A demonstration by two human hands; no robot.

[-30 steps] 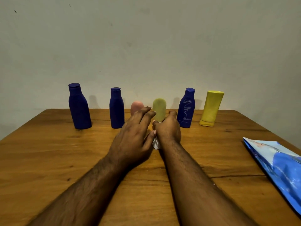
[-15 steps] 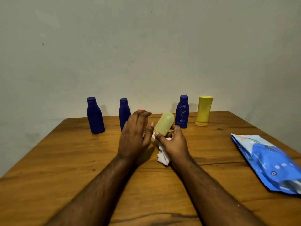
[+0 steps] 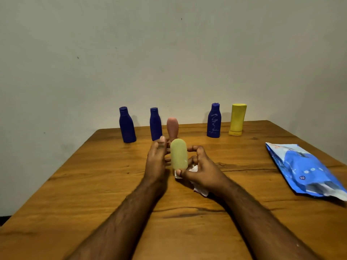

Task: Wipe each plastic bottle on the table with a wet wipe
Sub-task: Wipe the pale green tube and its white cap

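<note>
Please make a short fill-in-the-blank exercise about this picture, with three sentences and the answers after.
1. The number of dark blue bottles standing on the table is ____.
2. The white wipe is in the ____ hand.
3. The bottle held between both hands has the colour pale ____.

Answers: three; right; green

Wet wipe (image 3: 195, 182): mostly covered by the right hand (image 3: 203, 170); only crumpled white bits show.
Pale green bottle (image 3: 178, 153): lower end hidden behind right fingers.
Pink bottle (image 3: 172, 129): base hidden behind green bottle and left hand (image 3: 156, 160).
Blue packet (image 3: 308, 171): right corner cut by frame edge; print unreadable.
Table (image 3: 75, 184): near edge out of frame.
</note>
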